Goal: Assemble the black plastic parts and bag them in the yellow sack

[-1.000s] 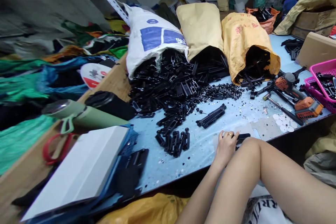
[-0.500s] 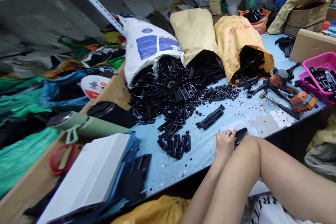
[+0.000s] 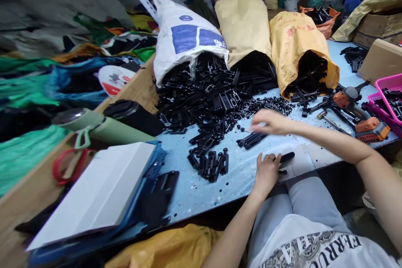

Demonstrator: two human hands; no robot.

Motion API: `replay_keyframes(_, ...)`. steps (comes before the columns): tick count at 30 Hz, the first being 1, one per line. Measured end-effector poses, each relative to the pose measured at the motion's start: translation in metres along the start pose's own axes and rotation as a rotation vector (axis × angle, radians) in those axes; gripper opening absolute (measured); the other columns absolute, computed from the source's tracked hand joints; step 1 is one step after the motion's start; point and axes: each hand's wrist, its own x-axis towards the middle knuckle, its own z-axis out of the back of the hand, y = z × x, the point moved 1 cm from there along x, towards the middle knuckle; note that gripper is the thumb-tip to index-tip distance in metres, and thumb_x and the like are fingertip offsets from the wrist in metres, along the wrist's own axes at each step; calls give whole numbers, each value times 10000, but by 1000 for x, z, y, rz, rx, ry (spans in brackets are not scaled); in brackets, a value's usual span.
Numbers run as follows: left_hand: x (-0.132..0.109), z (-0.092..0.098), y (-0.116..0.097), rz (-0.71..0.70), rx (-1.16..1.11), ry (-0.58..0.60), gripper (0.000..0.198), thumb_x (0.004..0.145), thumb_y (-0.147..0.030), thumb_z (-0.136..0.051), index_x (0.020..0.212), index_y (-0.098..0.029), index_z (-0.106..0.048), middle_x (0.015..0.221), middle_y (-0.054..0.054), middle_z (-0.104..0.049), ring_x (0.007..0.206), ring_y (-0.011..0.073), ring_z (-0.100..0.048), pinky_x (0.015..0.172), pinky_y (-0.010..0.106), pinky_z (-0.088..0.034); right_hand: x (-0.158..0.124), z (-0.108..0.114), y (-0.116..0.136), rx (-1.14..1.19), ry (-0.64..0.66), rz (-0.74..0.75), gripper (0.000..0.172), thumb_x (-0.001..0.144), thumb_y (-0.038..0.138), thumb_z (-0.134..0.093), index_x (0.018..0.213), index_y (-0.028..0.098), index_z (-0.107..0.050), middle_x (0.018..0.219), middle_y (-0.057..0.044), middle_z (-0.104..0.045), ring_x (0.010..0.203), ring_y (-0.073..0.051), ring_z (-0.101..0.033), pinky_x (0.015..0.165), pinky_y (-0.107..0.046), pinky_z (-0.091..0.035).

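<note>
Near the table's front edge, my left hand (image 3: 266,171) rests with its fingers curled against a black bar part (image 3: 287,157); a thin black piece sticks out below it. My right hand (image 3: 271,121) is raised above the table, blurred, over the right end of a small stack of long black parts (image 3: 251,139). Whether its fingers hold anything is too smeared to tell. Behind it lies a strip of small screws and pins (image 3: 273,105). A big heap of black metal parts (image 3: 201,100) spreads to the left, with a small group (image 3: 210,165) in front of it.
A white sack (image 3: 188,33), a tan sack (image 3: 245,29) and a yellow sack (image 3: 295,33) stand behind the parts. An orange drill (image 3: 370,127), a hammer (image 3: 333,122) and a pink basket (image 3: 387,96) are at the right. At the left are a white box (image 3: 97,192), green bottle (image 3: 116,130) and red scissors (image 3: 70,167).
My right forearm has come in from the right, with the hand now over the long parts. The left hand stays beside the black bar. The view has shifted a little.
</note>
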Motion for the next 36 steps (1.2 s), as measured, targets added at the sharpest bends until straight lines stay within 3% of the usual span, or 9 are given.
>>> replay_keyframes(5,-4,7,1,-15,50,18,296,848,-130,-483,1116,-219,-572,885,63,-604,876,209,-563,975,490,-327,-10,-1,-100,-310,-65,-390,485,896,132,-342,1369,228,-389,1411,-176,-346,1123,-294,-438,836,-440,-398)
replay_keyframes(8,2,6,-4,-16,30,62,315,834,-183,-543,1148,-215,-547,949,68,-592,917,213,-551,937,440,-368,-12,-18,-150,-406,42,-255,550,868,97,-343,1380,295,-374,1505,-99,-213,1173,-279,-411,866,-433,-374)
replay_keyframes(11,13,0,-12,-53,-22,142,357,851,-223,-532,1206,-191,-497,1012,84,-584,944,220,-543,833,373,-427,-7,-32,-160,-401,120,-14,447,863,88,-355,1230,253,-550,1442,-60,-366,1226,-239,-383,950,-436,-312)
replay_keyframes(17,22,-4,-11,-10,-102,192,260,894,-213,-440,1137,-173,-524,982,82,-590,931,219,-541,795,347,-446,-52,-22,-83,-302,43,232,308,930,148,-331,1099,178,-587,1049,-95,-609,1041,-207,-497,981,-464,-241)
replay_keyframes(20,22,0,-7,-17,-153,205,302,897,-225,-423,1187,-185,-494,1037,83,-578,969,218,-530,837,348,-437,-104,-34,-22,-155,165,403,257,946,336,-393,1030,181,-579,900,-69,-606,850,-177,-529,815,-345,-360)
replay_keyframes(23,25,2,-9,-21,-164,237,346,894,-221,-394,1229,-178,-468,1076,93,-567,998,222,-519,866,359,-421,-142,-59,21,-93,251,397,320,939,434,-379,1026,182,-556,894,-71,-588,792,-162,-535,654,-266,-350)
replay_keyframes(28,32,7,-19,-22,-154,251,368,865,-402,-451,1166,-195,-499,1065,88,-563,1012,245,-513,873,383,-406,-151,-80,43,-43,323,213,409,951,484,-287,1034,178,-546,896,-72,-596,753,-152,-567,584,-244,-308)
replay_keyframes(31,31,9,-20,-44,-174,247,620,697,-653,-567,1095,-183,-503,1029,96,-573,976,281,-534,812,392,-426,-149,-73,50,-64,316,121,408,951,488,-274,1009,192,-548,900,-72,-606,785,-170,-577,584,-250,-302)
replay_keyframes(36,23,13,-11,-34,-270,194,666,683,-650,-584,1138,-186,-437,1039,85,-594,919,255,-590,738,341,-444,-153,-56,69,-99,238,65,422,958,480,-233,1062,202,-533,923,-96,-607,802,-195,-567,615,-277,-318)
